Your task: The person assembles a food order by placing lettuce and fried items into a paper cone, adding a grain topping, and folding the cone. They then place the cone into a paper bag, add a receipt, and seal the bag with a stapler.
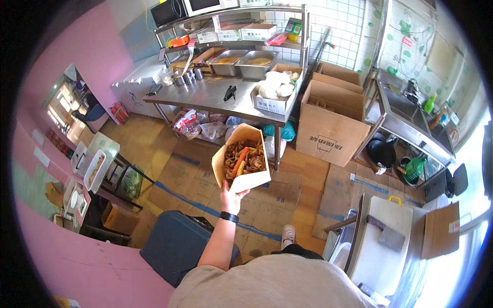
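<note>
My left hand point(231, 198), with a dark band at its wrist, holds an open paper takeout box point(250, 183) from below. Inside the box lie a sausage point(240, 161), a pale ridged piece of food point(240, 169) and brown sliced food. My right hand is out of view. Beyond the box stands a stainless steel table point(210, 91) with a small black object point(230, 93), metal canisters point(188, 78), two steel pans point(256, 71) and a carton point(269, 106) of white bags on it.
Large cardboard boxes point(327, 133) stand right of the table, near a steel sink point(402, 102). At lower right, a cleaver point(389, 235) lies on a white cutting board point(379, 261). A dark blue lidded bin point(177, 242) is at lower left. Flattened cardboard point(269, 208) covers part of the floor.
</note>
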The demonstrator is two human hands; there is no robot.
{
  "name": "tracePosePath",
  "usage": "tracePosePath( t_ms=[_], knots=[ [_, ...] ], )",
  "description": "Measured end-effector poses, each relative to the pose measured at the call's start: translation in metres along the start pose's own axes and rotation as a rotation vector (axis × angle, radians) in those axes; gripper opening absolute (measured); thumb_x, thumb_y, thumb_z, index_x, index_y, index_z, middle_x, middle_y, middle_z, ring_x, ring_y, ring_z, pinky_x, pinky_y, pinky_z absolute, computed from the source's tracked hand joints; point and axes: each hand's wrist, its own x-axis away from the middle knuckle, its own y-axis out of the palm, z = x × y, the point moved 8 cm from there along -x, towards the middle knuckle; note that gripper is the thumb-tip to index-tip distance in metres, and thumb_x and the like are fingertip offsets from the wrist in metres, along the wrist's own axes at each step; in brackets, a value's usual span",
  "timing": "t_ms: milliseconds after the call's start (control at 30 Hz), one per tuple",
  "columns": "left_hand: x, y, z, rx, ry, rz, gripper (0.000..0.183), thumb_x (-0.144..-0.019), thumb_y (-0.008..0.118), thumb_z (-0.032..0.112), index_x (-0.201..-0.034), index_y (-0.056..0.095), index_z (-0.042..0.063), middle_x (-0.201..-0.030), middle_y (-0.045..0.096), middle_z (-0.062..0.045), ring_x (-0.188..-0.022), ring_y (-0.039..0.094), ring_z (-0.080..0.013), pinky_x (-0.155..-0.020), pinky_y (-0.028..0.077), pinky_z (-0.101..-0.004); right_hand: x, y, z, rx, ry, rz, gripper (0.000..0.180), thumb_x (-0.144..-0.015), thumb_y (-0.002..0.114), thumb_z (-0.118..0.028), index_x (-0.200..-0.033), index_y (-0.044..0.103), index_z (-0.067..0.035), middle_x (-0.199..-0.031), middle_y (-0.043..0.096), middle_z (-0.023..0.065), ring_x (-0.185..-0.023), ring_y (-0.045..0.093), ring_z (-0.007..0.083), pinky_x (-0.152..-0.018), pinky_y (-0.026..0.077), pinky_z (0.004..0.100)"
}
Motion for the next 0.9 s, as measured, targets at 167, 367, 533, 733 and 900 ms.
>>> tracePosePath(
  t_ms=[167, 367, 533, 733, 900],
  knots=[
    [-0.030, -0.005, 0.020, 0.011, 0.080, 0.150, 0.052, -0.092, 0.025, 0.045, -0.120, 0.041, 0.004, -0.114, 0.052, -0.014, -0.099, 0.053, -0.0306, -0.078, 0.045, -0.0455, -0.070, -0.063, -0.032, 0.065, -0.101, -0.049, 0.042, -0.081, 0.046, -0.044, -0.107, 0.057, -0.013, -0.107, 0.053, 0.0189, -0.101, 0.049, 0.0326, -0.090, 0.029, 0.0430],
    [-0.058, -0.029, 0.052, -0.016, 0.196, 0.216, 0.056, -0.090, 0.033, 0.048, -0.126, 0.035, 0.006, -0.119, 0.049, -0.013, -0.104, 0.050, -0.0300, -0.081, 0.043, -0.0466, -0.143, -0.138, -0.109, 0.125, -0.245, -0.083, 0.040, -0.080, 0.047, -0.042, -0.105, 0.058, -0.013, -0.104, 0.055, 0.0177, -0.098, 0.050, 0.0321, -0.088, 0.031, 0.0419],
    [-0.093, -0.060, 0.067, 0.006, 0.245, 0.346, 0.058, -0.088, 0.037, 0.052, -0.122, 0.038, 0.005, -0.113, 0.052, -0.011, -0.095, 0.054, -0.0259, -0.072, 0.047, -0.0392, -0.189, -0.163, -0.177, 0.155, -0.311, -0.113, 0.038, -0.080, 0.048, -0.041, -0.103, 0.059, -0.012, -0.101, 0.056, 0.0166, -0.095, 0.051, 0.0316, -0.085, 0.034, 0.0409],
    [-0.184, -0.109, 0.096, 0.063, 0.223, 0.373, 0.055, -0.089, 0.037, 0.049, -0.120, 0.039, 0.004, -0.110, 0.053, -0.012, -0.093, 0.055, -0.0260, -0.070, 0.048, -0.0390, -0.235, -0.155, -0.256, 0.150, -0.316, -0.147, 0.036, -0.080, 0.048, -0.039, -0.101, 0.060, -0.012, -0.098, 0.057, 0.0154, -0.092, 0.053, 0.0311, -0.083, 0.036, 0.0398],
    [-0.280, -0.128, 0.140, 0.025, 0.189, 0.294, 0.053, -0.091, 0.034, 0.046, -0.118, 0.039, 0.000, -0.107, 0.054, -0.015, -0.085, 0.058, -0.0259, -0.065, 0.051, -0.0375, -0.261, -0.149, -0.321, 0.132, -0.243, -0.133, 0.034, -0.080, 0.049, -0.038, -0.099, 0.060, -0.012, -0.095, 0.058, 0.0144, -0.089, 0.054, 0.0306, -0.080, 0.038, 0.0389]
  ],
)
